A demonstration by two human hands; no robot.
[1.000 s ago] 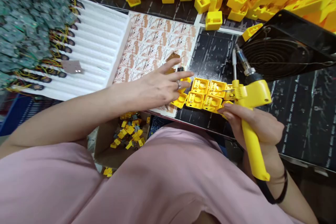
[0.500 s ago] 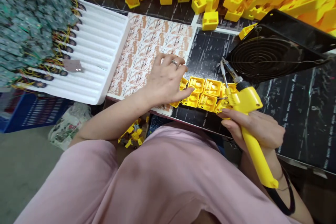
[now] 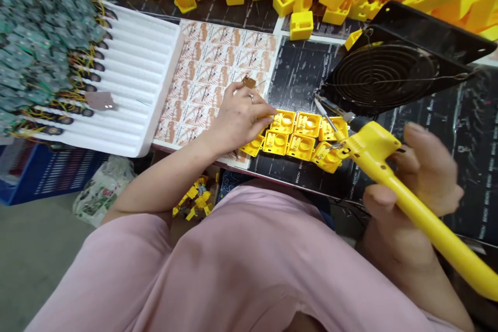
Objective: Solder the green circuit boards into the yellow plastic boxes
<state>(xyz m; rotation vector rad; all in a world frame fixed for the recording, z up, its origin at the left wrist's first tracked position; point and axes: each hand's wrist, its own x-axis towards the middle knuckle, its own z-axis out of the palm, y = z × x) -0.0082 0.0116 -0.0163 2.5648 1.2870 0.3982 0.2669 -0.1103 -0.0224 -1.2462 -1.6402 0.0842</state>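
My left hand (image 3: 241,119) lies over the left end of a double row of small open yellow plastic cases (image 3: 301,146). Its thumb and index finger come close together at the edge of a yellow case (image 3: 283,121), and the rest of its fingers are bent. Just beyond those fingers is a small brown piece (image 3: 249,82). My right hand (image 3: 424,176), smeared by motion, loosely holds a yellow soldering gun (image 3: 375,150) between thumb and fingers. The gun's metal tip (image 3: 324,114) points up and left, over the cases' right end.
A black fan (image 3: 383,75) with a wire guard stands behind the gun. Loose yellow cases (image 3: 301,26) are heaped along the back. At left, a white ribbed foam tray (image 3: 136,72) carries a pile of grey-green wired parts (image 3: 42,36). A blue crate (image 3: 58,166) sits below.
My left hand has drawn back left, its thumb and index finger closing together. The brown piece has come into view. My right hand has moved right, its grip looser, and the gun's handle has swung right.
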